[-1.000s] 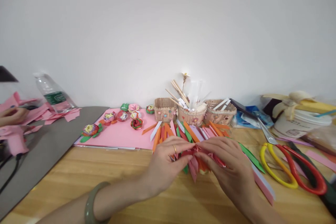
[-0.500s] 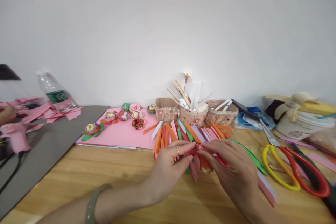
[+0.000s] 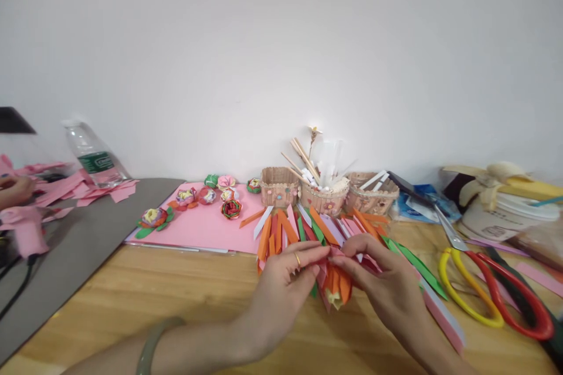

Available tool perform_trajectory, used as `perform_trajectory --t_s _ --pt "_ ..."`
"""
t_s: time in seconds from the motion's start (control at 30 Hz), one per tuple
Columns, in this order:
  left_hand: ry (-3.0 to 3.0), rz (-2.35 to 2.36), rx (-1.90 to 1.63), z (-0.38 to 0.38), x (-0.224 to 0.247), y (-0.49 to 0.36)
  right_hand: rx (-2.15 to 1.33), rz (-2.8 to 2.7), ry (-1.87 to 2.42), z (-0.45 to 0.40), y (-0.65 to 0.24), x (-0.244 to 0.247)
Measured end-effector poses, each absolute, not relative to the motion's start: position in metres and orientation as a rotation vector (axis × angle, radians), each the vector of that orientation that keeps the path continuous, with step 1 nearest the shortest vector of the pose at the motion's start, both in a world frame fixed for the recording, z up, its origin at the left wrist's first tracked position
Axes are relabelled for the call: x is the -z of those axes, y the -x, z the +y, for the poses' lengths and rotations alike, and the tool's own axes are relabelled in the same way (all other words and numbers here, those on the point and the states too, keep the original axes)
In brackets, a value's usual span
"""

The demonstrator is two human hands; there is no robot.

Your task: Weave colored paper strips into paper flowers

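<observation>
Both hands meet over a fan of folded paper strips (image 3: 266, 234) in orange, pink, green and white. A small piece of pink paper, mostly hidden by the fingertips, is pinched between thumb and forefinger of my left hand (image 3: 285, 287), which wears a ring. The fingertips of my right hand (image 3: 382, 281) pinch the same piece from the other side. Just below the fingertips lies an orange folded paper piece with a pale yellow tip (image 3: 335, 299). Finished-looking paper flowers (image 3: 231, 208) rest on a pink sheet (image 3: 193, 233) to the left.
Behind the strips stand small woven baskets (image 3: 279, 187) with sticks and white pieces. Scissors (image 3: 495, 296), a banana on a lidded tub (image 3: 501, 217) and a blue packet are at right. At left are a bottle (image 3: 94, 155), pink scraps, a pink glue gun (image 3: 26, 231) and another person's hand (image 3: 15, 190).
The fingers of my right hand have shifted and lifted slightly, uncovering more of the orange and yellow piece below. The other person's hand at the left edge has moved a little.
</observation>
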State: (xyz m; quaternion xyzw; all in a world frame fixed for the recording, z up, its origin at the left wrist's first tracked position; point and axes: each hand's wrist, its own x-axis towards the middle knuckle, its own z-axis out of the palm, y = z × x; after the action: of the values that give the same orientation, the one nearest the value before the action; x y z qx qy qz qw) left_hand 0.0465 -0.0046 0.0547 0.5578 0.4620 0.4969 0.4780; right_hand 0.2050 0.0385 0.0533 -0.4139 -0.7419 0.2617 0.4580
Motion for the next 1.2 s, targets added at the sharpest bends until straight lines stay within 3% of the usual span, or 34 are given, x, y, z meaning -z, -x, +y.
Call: perform_trajectory --t_s 0.27,0.5,0.7,1.2 --pt "-1.555 1.154 -1.165 0.007 -0.069 -0.039 -1.051 -1.860 0.886 0.038 -0.204 -0.055" --pt "-1.372 0.958 -0.998 0.013 -0.071 -0.037 -1.129 -1.815 0.869 0.034 -0.206 -0.056" --pt "-1.515 1.074 -1.064 0.015 -0.071 -0.035 -1.075 -1.809 0.868 0.034 -0.201 -0.056" --pt "-1.325 1.038 -0.859 0.019 -0.078 -0.025 -1.216 -1.903 0.888 0.035 -0.202 -0.063"
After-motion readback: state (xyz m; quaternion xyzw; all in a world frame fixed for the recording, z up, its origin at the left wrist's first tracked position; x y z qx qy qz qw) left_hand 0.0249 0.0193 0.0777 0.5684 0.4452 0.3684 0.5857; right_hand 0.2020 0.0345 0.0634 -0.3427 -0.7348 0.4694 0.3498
